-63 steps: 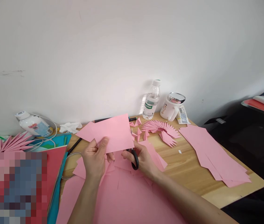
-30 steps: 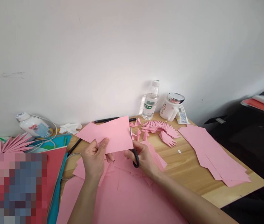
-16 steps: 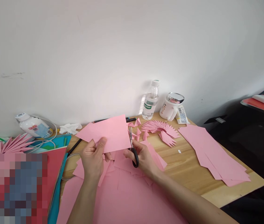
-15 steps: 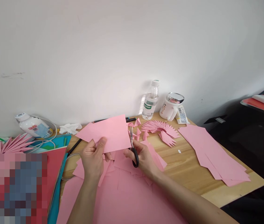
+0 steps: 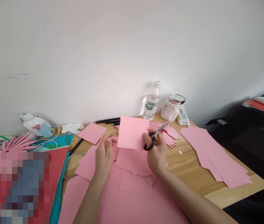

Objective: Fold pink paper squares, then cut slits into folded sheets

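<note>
My right hand (image 5: 156, 152) is closed around black-handled scissors (image 5: 154, 140), whose blades point up to the right. Its thumb also pins a near-square sheet of pink paper (image 5: 132, 132), held upright above the table. My left hand (image 5: 104, 157) sits just left of that sheet, its fingers loosely apart and nothing seen in them. Beneath both hands, loose pink paper pieces (image 5: 129, 161) overlap on a large pink sheet (image 5: 132, 202). Another pink square (image 5: 92, 133) lies behind my left hand. The held sheet hides part of the folded pink fan (image 5: 164, 129).
At the wall stand a water bottle (image 5: 152, 102) and a white mug (image 5: 171, 109). Long pink strips (image 5: 213, 152) lie on the right of the wooden table (image 5: 185, 177). Black pens (image 5: 108, 120), tissue (image 5: 72, 128), a white bottle (image 5: 37, 125) and a red folder (image 5: 58, 161) are leftward.
My left hand has let go of the pink sheet. The sheet has moved right into my right hand. The scissors have turned from upright to slanting right, away from the paper's edge.
</note>
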Motion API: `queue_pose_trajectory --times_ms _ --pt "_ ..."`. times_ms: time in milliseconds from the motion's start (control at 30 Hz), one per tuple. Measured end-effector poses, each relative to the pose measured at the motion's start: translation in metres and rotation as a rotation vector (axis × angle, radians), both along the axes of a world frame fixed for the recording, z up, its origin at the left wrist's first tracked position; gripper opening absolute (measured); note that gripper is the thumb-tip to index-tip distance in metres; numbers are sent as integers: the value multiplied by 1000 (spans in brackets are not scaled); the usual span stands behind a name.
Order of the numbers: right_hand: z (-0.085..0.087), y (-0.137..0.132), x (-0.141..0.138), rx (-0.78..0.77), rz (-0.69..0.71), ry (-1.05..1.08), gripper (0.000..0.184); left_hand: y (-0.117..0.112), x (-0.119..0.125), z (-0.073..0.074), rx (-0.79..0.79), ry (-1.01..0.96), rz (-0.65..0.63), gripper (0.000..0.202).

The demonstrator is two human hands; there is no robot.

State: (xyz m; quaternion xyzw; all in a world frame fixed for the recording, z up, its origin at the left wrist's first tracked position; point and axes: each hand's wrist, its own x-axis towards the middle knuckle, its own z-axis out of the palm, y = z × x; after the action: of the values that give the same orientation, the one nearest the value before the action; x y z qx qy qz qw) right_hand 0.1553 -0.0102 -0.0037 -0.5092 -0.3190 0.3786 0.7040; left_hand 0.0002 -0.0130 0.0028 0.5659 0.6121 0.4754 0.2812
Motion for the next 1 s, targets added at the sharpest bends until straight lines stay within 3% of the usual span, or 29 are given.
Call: queue_pose_trajectory --times_ms 67,233,333,500,567,667,800,933,1000 --pt "0 3 3 26 -93 4 29 3 -2 -7 -35 121 75 40" --pt "-4 9 6 9 -70 29 30 6 3 -19 -76 254 -10 59" --pt "-6 7 4 -2 -46 3 31 7 3 -17 -79 113 1 54" --pt "-9 3 1 -70 77 -57 29 9 -12 -4 84 -271 214 17" --pt "-12 3 0 -89 149 -88 29 10 -18 0 167 -464 305 15" --pt "-19 5 1 -99 188 -195 26 11 -22 4 235 -687 336 15" --pt "-26 9 4 -116 105 -380 21 11 -19 5 229 -758 317 16" --pt "-19 5 2 14 -84 -432 24 11 -14 6 196 -762 287 18" --pt "-13 1 -1 91 -66 -380 21 10 -13 5 185 -753 269 20"
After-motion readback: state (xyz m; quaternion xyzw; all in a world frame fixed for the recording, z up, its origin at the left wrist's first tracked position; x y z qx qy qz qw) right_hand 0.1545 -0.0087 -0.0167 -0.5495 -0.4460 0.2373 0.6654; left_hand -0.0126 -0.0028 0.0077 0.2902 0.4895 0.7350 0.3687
